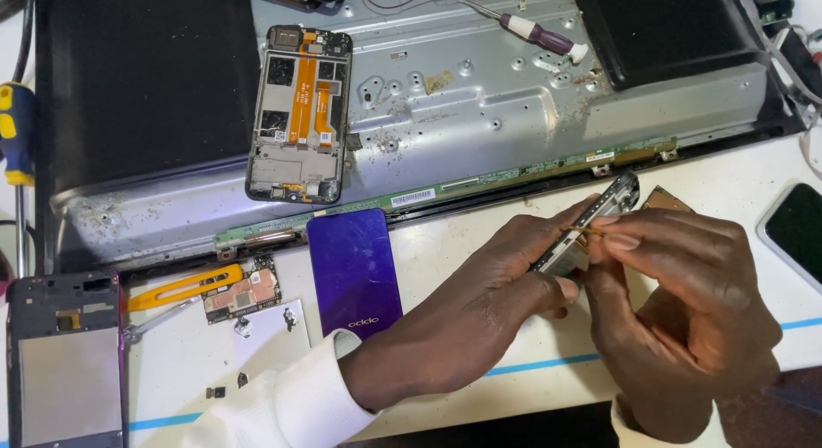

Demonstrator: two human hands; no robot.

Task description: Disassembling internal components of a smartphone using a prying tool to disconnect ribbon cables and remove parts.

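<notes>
My left hand (488,294) grips a small phone frame part (591,221), holding it tilted above the white table. My right hand (685,302) pinches something thin and orange-brown at that part, fingertips touching it near its middle. An opened phone (298,114) with orange flex cables lies on a large grey metal panel (479,114). A purple phone back cover (355,268) rests just left of my left forearm.
A small circuit board (244,294) and an orange pry tool (184,287) lie left of the cover. Another phone frame (64,354) sits at the bottom left. A purple-handled screwdriver (535,33) lies on the panel. A dark phone (796,230) is at the right edge.
</notes>
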